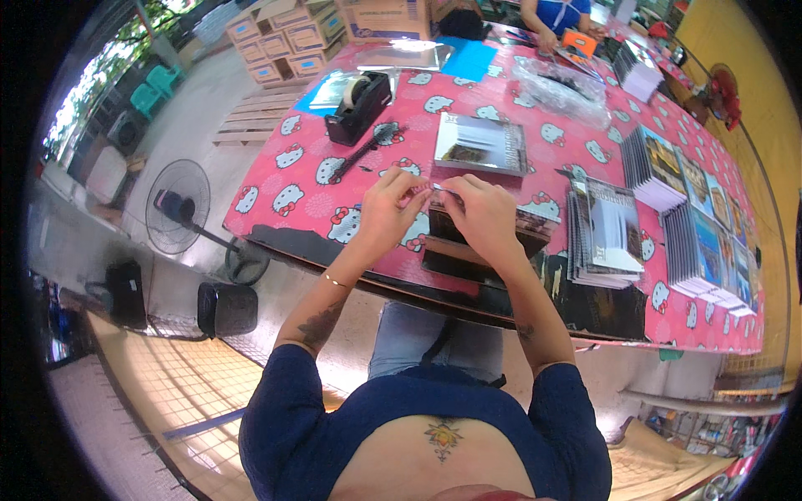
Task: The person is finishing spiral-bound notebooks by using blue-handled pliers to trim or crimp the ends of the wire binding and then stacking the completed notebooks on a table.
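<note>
My left hand (391,207) and my right hand (484,209) meet above the near part of the table, fingertips pinched together. Between them is a small whitish strip (435,188), too small to name surely. Under my right hand and forearm sits a pile of dark-covered notebooks (454,254), partly hidden. Just beyond my hands lies a stack of notebooks (479,144) with a waterfall-like picture on the cover. To the right of my right hand stands another stack of spiral-bound notebooks (614,219), its layers unevenly lined up.
A black tape dispenser (359,110) and a thin black tool (366,153) lie left on the pink patterned tablecloth (322,213). More notebook stacks (702,246) stand right. Crumpled clear plastic (561,90) lies farther back. Another person (558,15) works at the far side. A fan (178,206) stands left.
</note>
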{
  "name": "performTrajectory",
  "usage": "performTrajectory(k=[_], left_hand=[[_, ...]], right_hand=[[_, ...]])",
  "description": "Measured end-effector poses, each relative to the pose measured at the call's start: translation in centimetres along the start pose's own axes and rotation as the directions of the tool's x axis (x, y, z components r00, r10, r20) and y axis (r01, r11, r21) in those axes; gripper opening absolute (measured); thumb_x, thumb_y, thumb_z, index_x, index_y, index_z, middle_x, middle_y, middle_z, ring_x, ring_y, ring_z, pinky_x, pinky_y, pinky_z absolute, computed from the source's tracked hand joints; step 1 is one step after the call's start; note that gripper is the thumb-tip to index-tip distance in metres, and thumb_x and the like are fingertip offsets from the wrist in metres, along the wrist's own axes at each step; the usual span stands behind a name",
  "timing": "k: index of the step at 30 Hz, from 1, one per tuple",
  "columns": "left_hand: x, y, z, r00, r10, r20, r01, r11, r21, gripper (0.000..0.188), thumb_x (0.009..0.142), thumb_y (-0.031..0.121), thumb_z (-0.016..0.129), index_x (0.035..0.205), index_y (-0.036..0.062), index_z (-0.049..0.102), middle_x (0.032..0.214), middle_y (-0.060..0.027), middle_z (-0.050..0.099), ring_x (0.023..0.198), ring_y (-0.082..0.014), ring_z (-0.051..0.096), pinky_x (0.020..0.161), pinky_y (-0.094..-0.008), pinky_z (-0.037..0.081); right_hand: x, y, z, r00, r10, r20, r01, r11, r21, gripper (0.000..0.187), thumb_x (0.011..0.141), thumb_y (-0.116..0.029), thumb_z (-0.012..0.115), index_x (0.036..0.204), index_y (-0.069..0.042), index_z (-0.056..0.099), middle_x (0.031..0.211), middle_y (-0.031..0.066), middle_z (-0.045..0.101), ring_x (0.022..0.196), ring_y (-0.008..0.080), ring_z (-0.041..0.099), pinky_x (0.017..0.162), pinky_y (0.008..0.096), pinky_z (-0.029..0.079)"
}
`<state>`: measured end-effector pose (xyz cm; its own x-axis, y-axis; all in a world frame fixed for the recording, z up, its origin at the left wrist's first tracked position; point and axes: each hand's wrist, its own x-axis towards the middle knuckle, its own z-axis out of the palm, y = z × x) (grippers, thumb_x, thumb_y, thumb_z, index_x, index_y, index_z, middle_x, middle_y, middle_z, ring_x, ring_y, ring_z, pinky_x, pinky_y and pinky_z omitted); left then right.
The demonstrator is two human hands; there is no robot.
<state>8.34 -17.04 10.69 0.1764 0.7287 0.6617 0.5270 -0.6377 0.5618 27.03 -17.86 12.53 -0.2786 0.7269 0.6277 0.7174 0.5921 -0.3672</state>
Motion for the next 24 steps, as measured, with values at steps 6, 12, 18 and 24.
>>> performTrajectory(k=[6, 12, 18, 24], left_hand=[[2.4, 0.3, -2.4, 0.919, -0.052, 0.391, 0.110, 0.986, -0.126, 0.022, 0.090, 0.012, 0.067, 0.110, 0.0041, 0.063, 0.090, -0.0130, 0.061, 0.075, -0.0312, 0.061, 0.068, -0.0393, 0.050], [3.4, 0.7, -2.0, 0.917, 0.144, 0.373, -0.158, 0.987, 0.007, 0.023, 0.089, 0.016, 0.067, 0.109, 0.0060, 0.062, 0.090, -0.0154, 0.059, 0.078, -0.0356, 0.061, 0.067, -0.0418, 0.048], [3.0, 0.6, -1.3, 0.912, 0.210, 0.353, -0.319, 0.903, 0.287, 0.046, 0.086, 0.029, 0.071, 0.122, 0.0059, 0.057, 0.110, -0.0145, 0.057, 0.101, -0.0350, 0.057, 0.080, -0.0482, 0.044], [-6.8, -0.3, 4.7, 0.952, 0.141, 0.271, -0.268, 0.809, 0.524, 0.083, 0.093, 0.054, 0.051, 0.152, 0.0001, 0.026, 0.156, -0.0249, 0.027, 0.147, -0.0403, 0.021, 0.113, -0.0645, 0.011]], right_hand=[[0.0, 0.4, -0.1, 0.998, -0.001, 0.063, -0.002, 0.999, 0.045, 0.013, 0.087, -0.022, 0.066, 0.090, -0.009, 0.065, 0.081, 0.0082, 0.063, 0.077, 0.0316, 0.065, 0.066, 0.0450, 0.051], [0.2, 0.9, -1.2, 0.994, 0.029, 0.103, -0.046, 0.985, 0.169, 0.015, 0.086, -0.019, 0.067, 0.096, -0.008, 0.066, 0.091, 0.0121, 0.065, 0.080, 0.0355, 0.065, 0.070, 0.0472, 0.052], [-0.4, 1.3, -2.7, 0.990, -0.133, 0.053, 0.138, 0.984, -0.116, 0.016, 0.088, -0.016, 0.066, 0.101, -0.008, 0.069, 0.095, 0.0119, 0.067, 0.083, 0.0356, 0.066, 0.072, 0.0447, 0.052], [-0.6, 1.7, -2.3, 0.981, 0.103, 0.162, -0.097, 0.994, -0.045, 0.014, 0.090, -0.022, 0.062, 0.098, -0.012, 0.069, 0.085, 0.0104, 0.067, 0.079, 0.0340, 0.067, 0.067, 0.0459, 0.052]])
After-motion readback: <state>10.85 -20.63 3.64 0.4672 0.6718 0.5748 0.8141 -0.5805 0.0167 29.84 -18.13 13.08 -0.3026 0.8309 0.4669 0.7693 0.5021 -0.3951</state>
